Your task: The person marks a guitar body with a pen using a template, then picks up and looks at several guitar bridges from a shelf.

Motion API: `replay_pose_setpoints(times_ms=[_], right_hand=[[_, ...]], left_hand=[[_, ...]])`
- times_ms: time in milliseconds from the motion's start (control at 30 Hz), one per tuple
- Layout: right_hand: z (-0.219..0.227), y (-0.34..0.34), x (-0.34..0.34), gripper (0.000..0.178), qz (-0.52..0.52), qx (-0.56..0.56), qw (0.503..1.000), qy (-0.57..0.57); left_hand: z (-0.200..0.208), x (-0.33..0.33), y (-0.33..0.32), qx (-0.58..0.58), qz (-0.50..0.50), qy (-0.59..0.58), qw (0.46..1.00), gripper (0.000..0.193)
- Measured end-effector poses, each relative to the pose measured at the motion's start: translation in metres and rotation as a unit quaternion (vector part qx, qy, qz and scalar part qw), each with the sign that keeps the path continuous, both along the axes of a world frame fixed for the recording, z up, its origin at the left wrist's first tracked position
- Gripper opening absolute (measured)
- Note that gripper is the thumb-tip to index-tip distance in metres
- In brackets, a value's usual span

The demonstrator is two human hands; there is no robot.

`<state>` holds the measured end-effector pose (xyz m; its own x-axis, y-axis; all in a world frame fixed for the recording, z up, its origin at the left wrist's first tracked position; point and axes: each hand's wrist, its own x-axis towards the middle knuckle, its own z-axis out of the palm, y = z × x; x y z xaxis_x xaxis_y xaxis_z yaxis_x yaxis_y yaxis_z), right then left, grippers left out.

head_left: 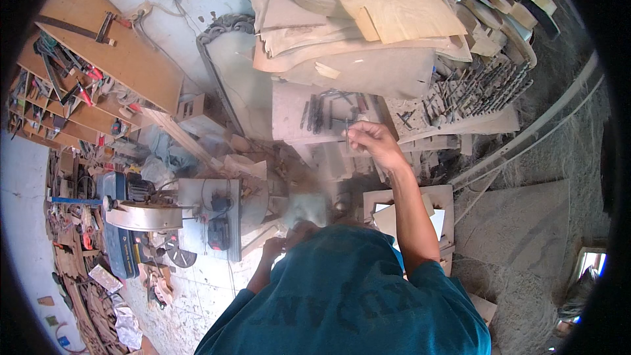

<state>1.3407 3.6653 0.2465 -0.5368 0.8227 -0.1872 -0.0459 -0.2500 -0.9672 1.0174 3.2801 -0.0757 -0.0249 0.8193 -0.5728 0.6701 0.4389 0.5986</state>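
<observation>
My right hand (369, 139) reaches forward at the end of a stretched arm. Its thumb and fingers pinch a thin, upright drill bit (347, 137). Just beyond and to the left, several dark drill bits (317, 113) lie side by side on a pale board (284, 113). My left hand (275, 247) is low, close to the teal shirt (342, 289). Its fingers are mostly hidden, so whether it holds anything does not show.
Many more bits stand in a wooden rack (476, 95) at the right. Dusty wooden sheets (388, 0) are stacked behind. On the left are a machine with a round metal housing (144, 216), a black battery pack (218, 233) and tool shelves (66, 105). Stacked boards (378, 197) lie beside my right forearm.
</observation>
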Motion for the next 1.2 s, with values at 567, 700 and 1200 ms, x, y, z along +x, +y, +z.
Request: replay_pose_setpoints(times_ms=[567, 700, 1200], right_hand=[[-0.006, -0.005, -0.003, 0.023, -0.005, -0.065, 0.993, 0.097], [-0.005, -0.006, 0.000, 0.021, -0.004, -0.098, 0.984, 0.148], [-0.020, -0.014, 0.015, 0.020, -0.064, -0.130, 0.984, 0.108]], left_hand=[[0.014, 0.005, 0.017, 0.000, 0.120, -0.058, 0.991, 0.040], [0.033, 0.014, 0.026, -0.072, 0.266, -0.185, 0.943, 0.024], [-0.009, 0.003, 0.007, -0.026, 0.189, -0.113, 0.975, 0.030]])
